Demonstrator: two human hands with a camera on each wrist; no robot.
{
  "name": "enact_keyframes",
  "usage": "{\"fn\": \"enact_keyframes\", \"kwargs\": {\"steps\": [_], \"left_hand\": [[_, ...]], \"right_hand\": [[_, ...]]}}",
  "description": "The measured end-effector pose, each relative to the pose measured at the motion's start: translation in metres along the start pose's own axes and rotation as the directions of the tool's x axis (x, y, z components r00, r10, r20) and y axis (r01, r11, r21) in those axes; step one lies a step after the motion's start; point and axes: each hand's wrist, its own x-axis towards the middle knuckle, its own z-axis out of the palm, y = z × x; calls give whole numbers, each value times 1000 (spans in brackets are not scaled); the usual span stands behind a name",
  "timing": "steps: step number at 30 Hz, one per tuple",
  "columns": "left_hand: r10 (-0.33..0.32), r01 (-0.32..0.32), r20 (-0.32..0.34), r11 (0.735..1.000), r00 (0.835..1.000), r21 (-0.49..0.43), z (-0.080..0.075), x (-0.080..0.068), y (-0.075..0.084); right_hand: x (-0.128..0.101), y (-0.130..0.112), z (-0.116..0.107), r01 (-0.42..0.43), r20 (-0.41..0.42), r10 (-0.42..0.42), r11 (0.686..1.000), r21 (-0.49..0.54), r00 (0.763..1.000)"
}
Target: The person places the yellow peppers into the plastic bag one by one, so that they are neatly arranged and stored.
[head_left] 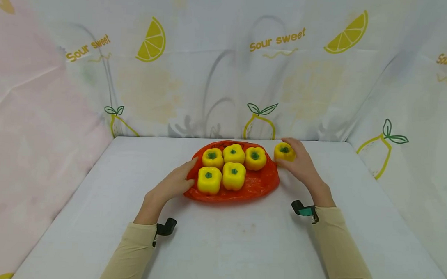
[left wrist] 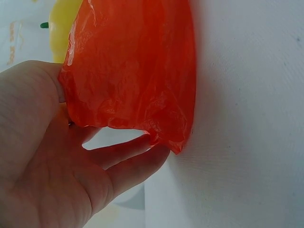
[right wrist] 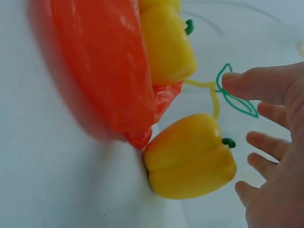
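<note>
A red plastic bag [head_left: 257, 183] lies spread on the table, with several yellow bell peppers with green stems, such as one at its front [head_left: 233, 177], sitting on it. My left hand [head_left: 173, 183] grips the bag's left edge; in the left wrist view the thumb lies at the rim and the fingertips meet the crumpled plastic. Just beyond the bag's right end stands another yellow bell pepper [right wrist: 190, 156], on the table. My right hand [head_left: 300, 162] is beside this pepper, and the right wrist view has its fingers spread and apart from it.
A white table [head_left: 242, 247] carries everything. Behind it hangs a pale cloth [head_left: 225, 74] printed with lemons and lettering, which also closes off both sides. Each wrist wears a small black camera mount, one at the left sleeve [head_left: 165, 228].
</note>
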Motion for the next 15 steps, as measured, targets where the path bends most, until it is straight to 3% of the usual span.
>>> {"fn": "enact_keyframes", "kwargs": {"steps": [11, 15], "left_hand": [[-17, 18, 4, 1000, 1000, -15, 1, 1, 0], [-16, 16, 7, 1000, 1000, -13, 0, 0, 1]], "right_hand": [[4, 16, 6, -102, 66, 105, 994, -37, 992], [3, 18, 7, -92, 48, 93, 995, -26, 994]]}}
